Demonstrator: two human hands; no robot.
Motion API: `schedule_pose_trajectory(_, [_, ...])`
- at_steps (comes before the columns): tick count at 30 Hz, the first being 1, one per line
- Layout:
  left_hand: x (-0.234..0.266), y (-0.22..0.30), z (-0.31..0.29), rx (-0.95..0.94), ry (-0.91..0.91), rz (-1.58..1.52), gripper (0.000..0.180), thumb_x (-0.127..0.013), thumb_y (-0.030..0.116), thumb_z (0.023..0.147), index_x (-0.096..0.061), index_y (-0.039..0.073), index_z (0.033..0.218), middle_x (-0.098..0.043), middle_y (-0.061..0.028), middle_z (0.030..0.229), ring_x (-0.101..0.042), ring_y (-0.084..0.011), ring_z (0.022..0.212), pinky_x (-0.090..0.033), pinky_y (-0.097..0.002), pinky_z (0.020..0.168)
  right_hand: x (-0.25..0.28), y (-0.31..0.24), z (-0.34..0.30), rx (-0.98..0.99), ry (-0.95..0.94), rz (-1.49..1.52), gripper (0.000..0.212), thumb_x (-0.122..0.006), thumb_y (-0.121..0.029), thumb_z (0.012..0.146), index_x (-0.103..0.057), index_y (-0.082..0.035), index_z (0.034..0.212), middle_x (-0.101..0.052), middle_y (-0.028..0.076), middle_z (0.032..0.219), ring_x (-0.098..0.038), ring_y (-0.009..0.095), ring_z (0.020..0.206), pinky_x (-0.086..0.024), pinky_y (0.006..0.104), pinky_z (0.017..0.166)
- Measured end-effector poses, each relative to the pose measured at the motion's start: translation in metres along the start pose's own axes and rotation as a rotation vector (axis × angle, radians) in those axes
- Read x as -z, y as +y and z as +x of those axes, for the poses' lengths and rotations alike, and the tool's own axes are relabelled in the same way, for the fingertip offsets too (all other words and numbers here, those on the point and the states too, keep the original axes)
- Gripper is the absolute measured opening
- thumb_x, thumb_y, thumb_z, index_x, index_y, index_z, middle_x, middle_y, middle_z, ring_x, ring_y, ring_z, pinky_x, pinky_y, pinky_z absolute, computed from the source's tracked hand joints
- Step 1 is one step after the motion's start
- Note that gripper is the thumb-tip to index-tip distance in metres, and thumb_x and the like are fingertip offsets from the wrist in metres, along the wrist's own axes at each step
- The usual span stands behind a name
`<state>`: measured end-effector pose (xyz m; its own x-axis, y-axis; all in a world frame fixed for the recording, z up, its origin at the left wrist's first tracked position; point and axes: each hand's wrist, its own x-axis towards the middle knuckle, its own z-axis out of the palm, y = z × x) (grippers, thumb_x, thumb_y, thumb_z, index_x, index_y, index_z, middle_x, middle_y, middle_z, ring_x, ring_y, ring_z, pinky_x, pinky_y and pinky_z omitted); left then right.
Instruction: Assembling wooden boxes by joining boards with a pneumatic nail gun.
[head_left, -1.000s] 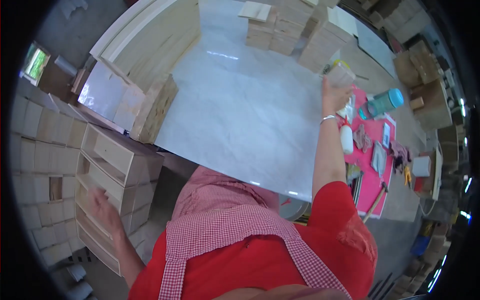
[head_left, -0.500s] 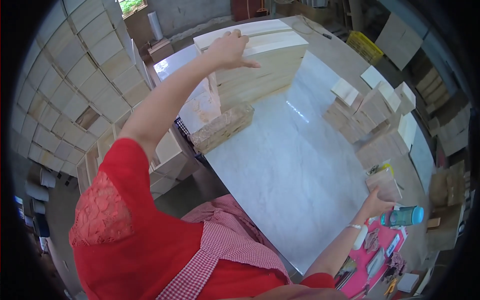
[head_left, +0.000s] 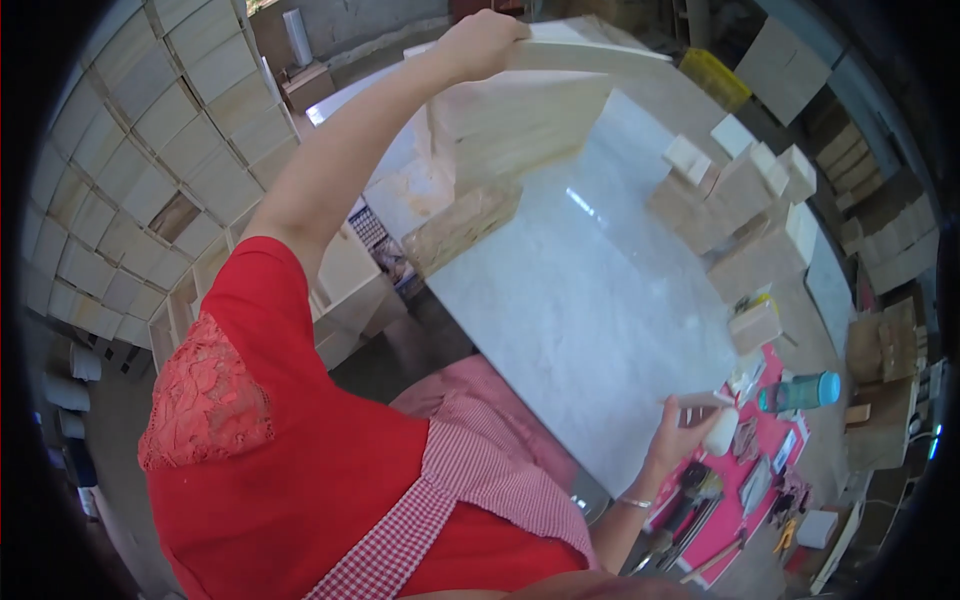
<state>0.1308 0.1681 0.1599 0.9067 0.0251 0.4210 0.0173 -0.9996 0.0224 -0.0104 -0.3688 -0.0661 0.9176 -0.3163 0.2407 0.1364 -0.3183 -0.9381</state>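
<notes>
My left hand [head_left: 487, 46] is closed on the end of a long pale wooden board [head_left: 590, 56] above the stack of wooden boards [head_left: 520, 125] at the far side of the table. That board is tilted, blurred by motion. Near the right edge of the table, my right hand [head_left: 676, 436] pinches a small wooden block [head_left: 700, 402], partly hidden by the fingers. A white bottle [head_left: 721, 432] stands just beside that hand. The white marble-patterned tabletop [head_left: 570, 310] lies between my hands.
A tape-wrapped block [head_left: 465, 228] lies by the stack. Wooden blocks [head_left: 745, 195] stand at the right, with another block [head_left: 757, 326] nearer. A teal bottle [head_left: 800, 392] and tools lie on a pink mat [head_left: 715, 570]. Stacked wooden boxes [head_left: 130, 170] rise at the left.
My left hand has moved up and right, raising a board off the stack. My right hand has come nearer to me with the small wooden block. The view has shifted slightly.
</notes>
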Motion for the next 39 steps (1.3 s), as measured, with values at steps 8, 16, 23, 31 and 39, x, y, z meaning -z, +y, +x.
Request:
schedule_pose_trajectory(8, [-0.032, 0.049, -0.173, -0.787, 0.16, -0.027, 0.028, -0.059, 0.018, 0.087, -0.06, 0.006, 0.112, -0.063, -0.0107, 0.116, -0.059, -0.0295, 0.111, -0.048, -0.0396, 0.094, -0.003, -0.004, -0.038, -0.054, -0.226, 0.129, 0.084, -0.072, -0.003, 0.08, -0.02, 0.0, 0.147, -0.039, 0.019, 0.144, -0.042, 0.031, 0.132, -0.043, 0.041, 0.103])
schedule_pose_trajectory(16, [-0.069, 0.065, -0.224, -0.644, -0.199, -0.051, 0.051, -0.066, 0.033, 0.084, -0.052, 0.007, 0.127, -0.05, -0.0078, 0.137, -0.044, -0.0254, 0.13, -0.034, -0.0434, 0.109, 0.002, -0.001, -0.065, 0.003, -0.326, 0.202, 0.095, -0.08, -0.01, 0.071, -0.023, -0.001, 0.145, -0.037, 0.017, 0.146, -0.039, 0.03, 0.135, -0.035, 0.0427, 0.11])
schedule_pose_trajectory(23, [-0.113, 0.179, -0.221, -0.762, -0.223, -0.185, 0.077, -0.074, 0.045, 0.074, -0.046, 0.007, 0.135, -0.047, -0.0096, 0.14, -0.042, -0.0278, 0.132, -0.029, -0.0499, 0.112, 0.0, -0.036, -0.081, -0.031, -0.452, 0.369, 0.1, -0.083, -0.02, 0.068, -0.024, 0.001, 0.146, -0.038, 0.02, 0.146, -0.038, 0.031, 0.137, -0.033, 0.0438, 0.111])
schedule_pose_trajectory(31, [-0.139, 0.207, -0.192, -0.714, -0.569, -0.134, 0.093, -0.079, 0.054, 0.062, -0.045, 0.011, 0.137, -0.05, -0.0135, 0.132, -0.046, -0.0312, 0.125, -0.034, -0.0495, 0.105, 0.022, -0.057, -0.083, -0.051, -0.472, 0.445, 0.1, -0.08, -0.025, 0.068, -0.025, 0.002, 0.146, -0.039, 0.022, 0.145, -0.037, 0.036, 0.137, -0.033, 0.0472, 0.111])
schedule_pose_trajectory(39, [-0.143, 0.202, -0.189, -0.705, -0.524, -0.223, 0.095, -0.08, 0.057, 0.056, -0.049, 0.018, 0.137, -0.054, -0.0172, 0.121, -0.05, -0.0343, 0.118, -0.037, -0.0488, 0.1, -0.005, -0.015, -0.075, -0.009, -0.406, 0.191, 0.101, -0.082, -0.018, 0.066, -0.023, 0.0, 0.146, -0.04, 0.016, 0.144, -0.039, 0.026, 0.135, -0.035, 0.0399, 0.11])
